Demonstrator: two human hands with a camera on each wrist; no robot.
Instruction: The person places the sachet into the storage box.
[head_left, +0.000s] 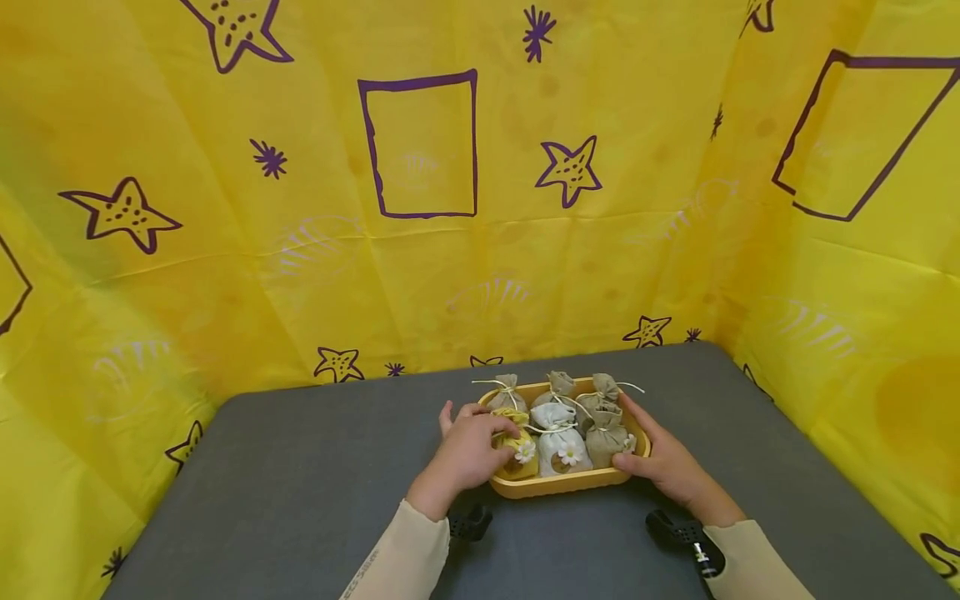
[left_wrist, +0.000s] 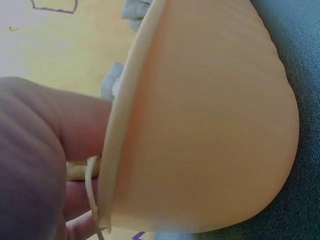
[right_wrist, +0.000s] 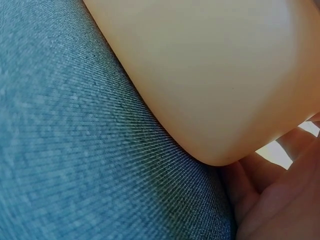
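A light orange tray (head_left: 566,483) holds several small drawstring pouches in two rows. Over its left end, my left hand (head_left: 467,450) has its thumb and fingers curled on the yellow pouch (head_left: 527,467), which bears a white flower. Beside that one stands a white pouch (head_left: 555,419), also with a flower; a brown pouch (head_left: 606,442) is at the front right. My right hand (head_left: 667,462) grips the tray's right end, thumb at the near rim and fingers along the side. In both wrist views the tray wall (left_wrist: 200,120) (right_wrist: 215,65) hides most of the pouches.
The tray rests on a dark grey tabletop (head_left: 322,492). Brown pouches (head_left: 507,392) tied with pale cords make up the back row. Behind and at the sides hangs a yellow cloth (head_left: 420,292) with purple star drawings.
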